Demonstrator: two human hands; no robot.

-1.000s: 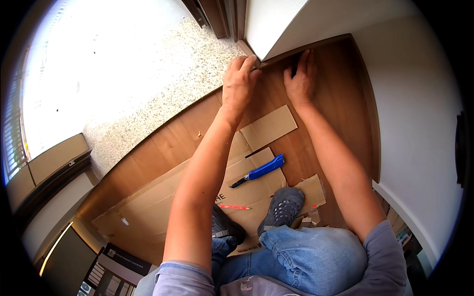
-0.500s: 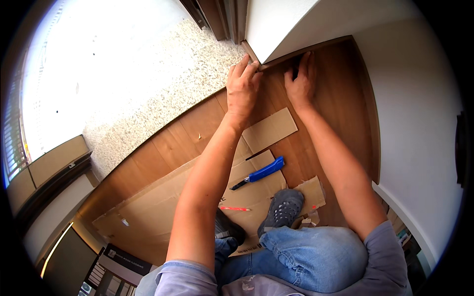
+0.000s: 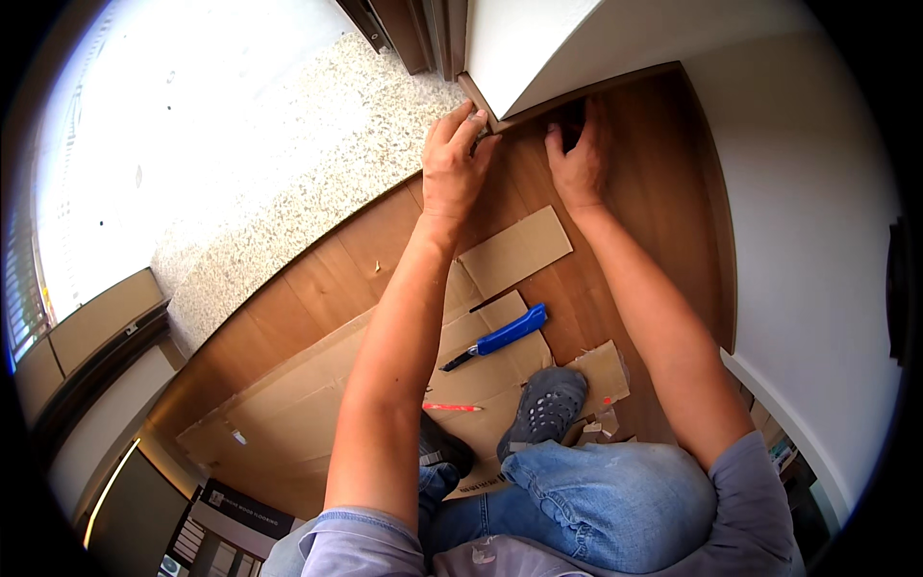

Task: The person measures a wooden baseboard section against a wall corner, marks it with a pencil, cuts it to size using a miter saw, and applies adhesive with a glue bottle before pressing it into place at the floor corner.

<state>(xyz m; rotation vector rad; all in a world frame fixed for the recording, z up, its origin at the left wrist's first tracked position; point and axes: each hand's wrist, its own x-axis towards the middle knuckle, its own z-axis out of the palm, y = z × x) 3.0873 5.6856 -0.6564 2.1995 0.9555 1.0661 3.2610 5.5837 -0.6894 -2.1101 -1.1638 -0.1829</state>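
Brown skirting board (image 3: 615, 85) runs along the foot of the white wall, and a short length of it (image 3: 478, 99) turns around the wall corner. My left hand (image 3: 452, 168) is at that corner, fingers bent and thumb apart, its fingertips by the short length. Farther right, my right hand (image 3: 581, 165) rests low against the long skirting, thumb spread from the fingers. Neither hand plainly grips anything; the fingertips are partly in shadow. Behind my hands, on a sheet of cardboard (image 3: 317, 385), lie a blue utility knife (image 3: 508, 330) and a red pencil (image 3: 450, 407).
Wood flooring (image 3: 327, 274) meets a speckled stone threshold (image 3: 385, 125) on the left. A cut cardboard strip (image 3: 516, 252) lies between my forearms. My grey shoe (image 3: 545, 409) stands near small scraps (image 3: 606, 420). A door frame (image 3: 409, 38) rises beyond the corner.
The view has shifted slightly, so the scene sits a little farther left. My left fingers have drawn slightly back from the corner; my right hand stays at the skirting, thumb spread wider.
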